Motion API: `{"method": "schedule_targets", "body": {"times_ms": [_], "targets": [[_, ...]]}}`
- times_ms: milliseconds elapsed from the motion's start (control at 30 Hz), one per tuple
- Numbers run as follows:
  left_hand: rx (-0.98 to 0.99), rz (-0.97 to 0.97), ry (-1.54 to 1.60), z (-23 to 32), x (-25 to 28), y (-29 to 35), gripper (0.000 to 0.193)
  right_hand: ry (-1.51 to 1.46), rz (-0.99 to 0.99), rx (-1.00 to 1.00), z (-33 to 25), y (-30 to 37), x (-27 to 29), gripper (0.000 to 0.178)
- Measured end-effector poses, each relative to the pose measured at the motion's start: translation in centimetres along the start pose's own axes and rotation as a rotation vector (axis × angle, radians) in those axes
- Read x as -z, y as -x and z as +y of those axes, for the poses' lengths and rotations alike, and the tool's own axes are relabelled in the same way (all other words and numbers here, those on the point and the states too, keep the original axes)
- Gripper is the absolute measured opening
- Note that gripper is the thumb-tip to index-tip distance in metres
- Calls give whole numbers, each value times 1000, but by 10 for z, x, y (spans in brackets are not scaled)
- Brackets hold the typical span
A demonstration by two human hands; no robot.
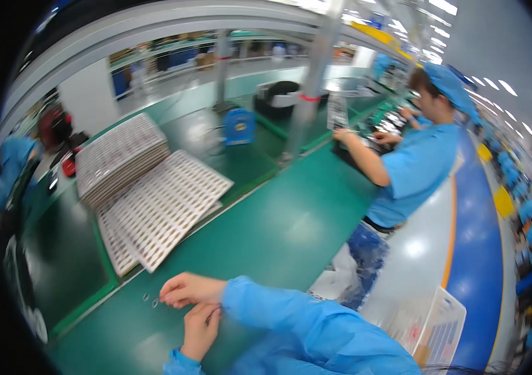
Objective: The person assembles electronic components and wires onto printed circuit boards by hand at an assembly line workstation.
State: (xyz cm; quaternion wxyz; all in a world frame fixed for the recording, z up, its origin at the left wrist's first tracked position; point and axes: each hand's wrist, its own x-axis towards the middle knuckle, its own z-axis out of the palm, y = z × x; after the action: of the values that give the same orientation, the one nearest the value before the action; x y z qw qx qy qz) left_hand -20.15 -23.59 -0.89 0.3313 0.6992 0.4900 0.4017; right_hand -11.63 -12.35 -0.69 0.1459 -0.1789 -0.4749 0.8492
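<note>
My right hand (189, 290) reaches leftward over the green worktop (284, 225), its fingers bent and drawn together. Right by its fingertips is a small clear ring-like piece (155, 302); blur hides whether the fingers grip it. A second small clear piece (146, 297) lies just beyond, on the worktop. My left hand (199, 330) is below and close against the right wrist, with curled fingers and the thumb pressed in. What it holds, if anything, is hidden. Ahead of both hands, a pale sheet with rows of small parts (172, 209) overlaps another such sheet.
A thick stack of similar sheets (119, 156) stands behind. Farther back are a blue device (239, 127) and a black coil (277, 97). A metal post (306, 94) rises from the bench. At right, a co-worker (416, 156) handles items; a white bin (437, 328) stands below.
</note>
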Motion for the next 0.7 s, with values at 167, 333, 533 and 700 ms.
{"method": "schedule_targets", "body": {"times_ms": [167,333,533,700], "targets": [[-177,59,-65,-17,-8,7,19,16,65,-5,5,3,7,26],[-115,-38,-283,12,-4,55,25,-89,84,-12,9,10,7,19],[-12,184,-368,37,36,117,25,-151,57,3,11,13,16,15],[212,533,-328,16,105,141,17,-113,109,15,8,11,14,10]]}}
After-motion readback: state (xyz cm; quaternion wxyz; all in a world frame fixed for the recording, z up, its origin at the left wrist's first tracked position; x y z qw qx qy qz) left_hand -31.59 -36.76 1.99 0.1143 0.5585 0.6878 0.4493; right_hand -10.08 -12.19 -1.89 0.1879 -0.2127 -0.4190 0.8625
